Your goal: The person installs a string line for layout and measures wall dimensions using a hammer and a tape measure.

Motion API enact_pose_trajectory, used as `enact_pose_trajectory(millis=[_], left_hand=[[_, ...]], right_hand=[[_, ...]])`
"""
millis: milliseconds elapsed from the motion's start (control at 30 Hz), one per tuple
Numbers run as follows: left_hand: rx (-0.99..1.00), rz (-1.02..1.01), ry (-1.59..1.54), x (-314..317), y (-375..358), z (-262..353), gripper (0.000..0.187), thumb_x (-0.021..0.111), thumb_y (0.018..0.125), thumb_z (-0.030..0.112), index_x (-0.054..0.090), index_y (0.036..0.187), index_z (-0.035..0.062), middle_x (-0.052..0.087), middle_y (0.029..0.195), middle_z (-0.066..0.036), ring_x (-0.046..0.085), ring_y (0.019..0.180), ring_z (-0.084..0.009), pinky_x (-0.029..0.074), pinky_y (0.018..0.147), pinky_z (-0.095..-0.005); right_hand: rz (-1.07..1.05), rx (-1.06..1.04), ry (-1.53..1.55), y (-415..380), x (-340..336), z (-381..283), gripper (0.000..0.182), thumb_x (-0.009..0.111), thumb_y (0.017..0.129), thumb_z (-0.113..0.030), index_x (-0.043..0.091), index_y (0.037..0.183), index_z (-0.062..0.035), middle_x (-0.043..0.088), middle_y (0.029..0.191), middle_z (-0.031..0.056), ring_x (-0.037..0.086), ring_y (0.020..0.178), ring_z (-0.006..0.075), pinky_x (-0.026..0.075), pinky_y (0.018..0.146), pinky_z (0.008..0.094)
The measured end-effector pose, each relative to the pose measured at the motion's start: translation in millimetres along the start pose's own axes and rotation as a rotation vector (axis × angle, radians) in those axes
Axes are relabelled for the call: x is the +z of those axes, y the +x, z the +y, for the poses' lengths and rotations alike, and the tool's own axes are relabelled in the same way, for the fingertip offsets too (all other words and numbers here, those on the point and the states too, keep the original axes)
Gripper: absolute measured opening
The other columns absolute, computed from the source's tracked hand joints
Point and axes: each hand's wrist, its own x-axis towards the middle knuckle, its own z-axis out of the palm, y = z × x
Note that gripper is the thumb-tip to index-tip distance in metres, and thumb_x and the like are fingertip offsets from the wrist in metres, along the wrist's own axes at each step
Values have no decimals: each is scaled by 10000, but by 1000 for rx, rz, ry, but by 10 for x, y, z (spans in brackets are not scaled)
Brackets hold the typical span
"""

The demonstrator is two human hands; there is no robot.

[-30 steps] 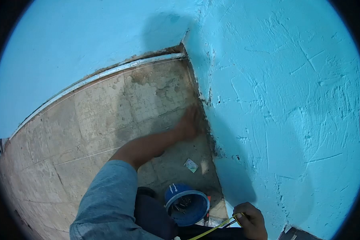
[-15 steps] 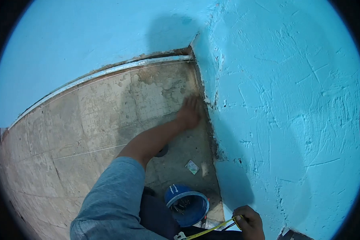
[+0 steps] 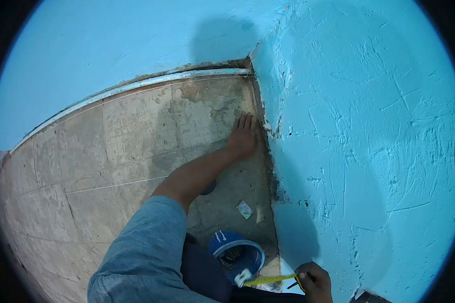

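Observation:
My left hand (image 3: 243,137) lies with its fingers spread on the dusty concrete floor (image 3: 131,131), near the foot of the blue wall at the corner. It holds nothing. At the bottom right, my right hand (image 3: 314,283) is closed around a tape measure (image 3: 300,283). A short length of yellow tape (image 3: 270,279) runs out to the left, its white end piece over the rim of a blue bucket (image 3: 227,238). Small metal pieces, too dark to tell apart, lie inside the bucket. My left forearm crosses the floor above it.
A small printed packet (image 3: 244,209) lies on the floor above the bucket. One white string (image 3: 116,185) crosses the floor; another runs along a pale blue pipe (image 3: 151,81) at the wall's foot. The rough blue wall (image 3: 359,151) stands at the right.
My left hand has shifted slightly, its fingers now more clearly flat on the floor. The tape's end piece has risen and moved right, to the bucket's rim. The view has shifted slightly.

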Motion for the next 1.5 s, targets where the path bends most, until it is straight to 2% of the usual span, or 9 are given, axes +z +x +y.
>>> enact_pose_trajectory(millis=[133,267,300,500,533,567,900,1233,1500], left_hand=[[276,-298,108,-124,-451,202,440,555,905,237,648,1204,-72,440,1473,-270,415,1375,-397,304,1142,-552],[565,-1201,-108,-1122,-854,983,258,671,804,241,760,992,89,746,948,-113,694,950,-322,492,913,-470],[566,-1342,-233,-1294,-942,1140,375,694,838,276,714,1155,77,736,1033,-128,686,1011,-317,511,898,-418],[203,-1122,-1597,-2194,-1174,1379,666,701,937,376,463,1477,69,693,1062,-105,655,986,-201,503,901,-344],[112,-1089,-1683,-2269,-1155,1402,631,682,954,376,478,1467,69,691,1045,-92,648,955,-170,505,881,-334],[19,-1049,-1768,-2306,-1148,1420,598,664,972,375,494,1458,70,689,1028,-78,641,924,-140,507,862,-323],[-578,-648,-1903,-2182,-791,1043,374,528,1050,396,705,1088,69,716,992,-23,635,863,-85,475,762,-239],[-808,-130,-2511,-1525,148,-192,321,506,1047,415,514,889,135,566,823,45,589,777,-103,479,626,-247],[-1312,244,-2353,-935,920,-488,196,547,1048,286,585,1063,94,618,861,-5,608,750,-120,424,566,-225]], right_hand=[[36,73,-31,-7,-36,49,142,631,981,-139,635,908,-18,521,796,-1,443,726,88,391,649,249],[130,65,-30,-14,-11,1,173,651,986,-194,662,933,-30,553,804,1,494,766,105,426,706,257],[179,17,-147,7,-17,16,154,637,962,-149,657,912,-4,569,783,33,514,738,120,431,684,277],[414,-44,-555,212,-38,81,141,603,922,-64,653,865,55,597,708,87,537,637,138,425,592,323],[466,-174,-718,251,-17,73,87,625,880,-54,665,832,7,634,771,183,622,652,369,488,623,450],[469,-205,-791,266,13,28,92,622,882,-64,668,838,3,638,778,181,627,659,372,488,625,456],[592,-467,-1453,460,468,-1174,87,635,847,-123,652,801,-52,621,761,133,630,705,347,476,651,463],[983,-684,-1930,517,82,-2794,166,627,938,-118,771,986,-51,694,902,118,651,792,260,520,843,353],[993,-811,-2138,1465,361,-3479,165,630,953,-134,755,921,-31,698,878,90,676,760,160,560,775,285]])
